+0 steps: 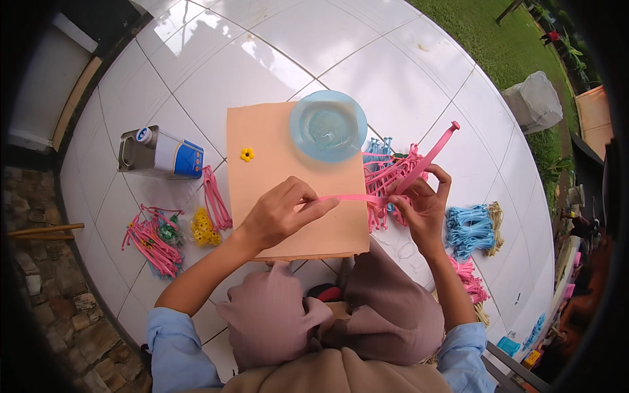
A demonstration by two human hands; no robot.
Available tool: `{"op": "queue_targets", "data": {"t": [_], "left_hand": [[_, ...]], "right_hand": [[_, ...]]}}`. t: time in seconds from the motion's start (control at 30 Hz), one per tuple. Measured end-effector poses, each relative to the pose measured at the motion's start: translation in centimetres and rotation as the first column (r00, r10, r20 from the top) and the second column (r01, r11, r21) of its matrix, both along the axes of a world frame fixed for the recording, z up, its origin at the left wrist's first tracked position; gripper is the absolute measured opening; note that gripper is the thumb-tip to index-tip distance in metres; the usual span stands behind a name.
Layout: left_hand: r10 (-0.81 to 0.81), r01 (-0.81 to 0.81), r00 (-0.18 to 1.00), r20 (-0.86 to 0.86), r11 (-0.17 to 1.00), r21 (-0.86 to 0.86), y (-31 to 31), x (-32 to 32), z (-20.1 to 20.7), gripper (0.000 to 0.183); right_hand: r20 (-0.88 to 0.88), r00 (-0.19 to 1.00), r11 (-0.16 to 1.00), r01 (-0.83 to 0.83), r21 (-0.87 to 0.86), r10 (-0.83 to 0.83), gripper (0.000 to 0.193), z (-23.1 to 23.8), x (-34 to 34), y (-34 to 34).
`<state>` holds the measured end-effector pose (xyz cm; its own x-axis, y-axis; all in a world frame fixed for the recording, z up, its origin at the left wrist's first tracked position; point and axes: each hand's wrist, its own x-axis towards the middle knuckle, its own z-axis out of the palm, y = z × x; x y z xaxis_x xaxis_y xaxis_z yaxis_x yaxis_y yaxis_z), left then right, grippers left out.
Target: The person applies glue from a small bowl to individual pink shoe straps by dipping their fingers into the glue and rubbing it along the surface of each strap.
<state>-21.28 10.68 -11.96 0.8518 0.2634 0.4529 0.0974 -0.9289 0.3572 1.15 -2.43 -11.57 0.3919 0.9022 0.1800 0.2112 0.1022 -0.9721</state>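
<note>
A long pink strap [429, 157] with a small round knob on its end stretches between my hands. My left hand [282, 209] pinches one part of it, thumb and fingers pressed together. My right hand [422, 213] grips it farther right, and the knobbed end rises up and away above that hand. Both hands are above a tan board [262, 242]. On the board lies a small yellow flower piece [247, 154] with a dark centre. A translucent blue bowl [298, 141] with some clear contents stands at its far right corner.
Left of the board are a metal can [157, 157], loose pink straps [215, 200], yellow flower pieces [205, 229] and a pink pile with flowers [154, 245]. Pink straps [386, 175] lie at the board's right edge, with blue bundles [470, 231] and pink bundles [466, 278] beyond.
</note>
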Motion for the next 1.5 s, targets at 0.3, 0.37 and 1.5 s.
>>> {"op": "queue_targets", "data": {"t": [0.3,0.37,1.5], "left_hand": [[-0.237,-0.191,0.88,0.411,0.617,0.764,-1.9,3.1,13.1,0.063],[-0.362,-0.06,0.875,0.321,0.577,0.814,-3.1,5.4,14.4,0.051],[0.262,-0.001,0.813,0.519,0.893,-0.45,-9.7,3.5,18.0,0.024]], "right_hand": [[-0.175,0.984,0.994,0.045,0.096,-0.028,0.104,19.9,-2.6,1.1],[-0.25,0.967,0.992,0.073,0.106,-0.045,0.105,21.2,-2.4,1.1],[-0.314,0.94,0.989,-0.106,0.101,0.133,0.047,17.1,-1.6,-6.2]]}}
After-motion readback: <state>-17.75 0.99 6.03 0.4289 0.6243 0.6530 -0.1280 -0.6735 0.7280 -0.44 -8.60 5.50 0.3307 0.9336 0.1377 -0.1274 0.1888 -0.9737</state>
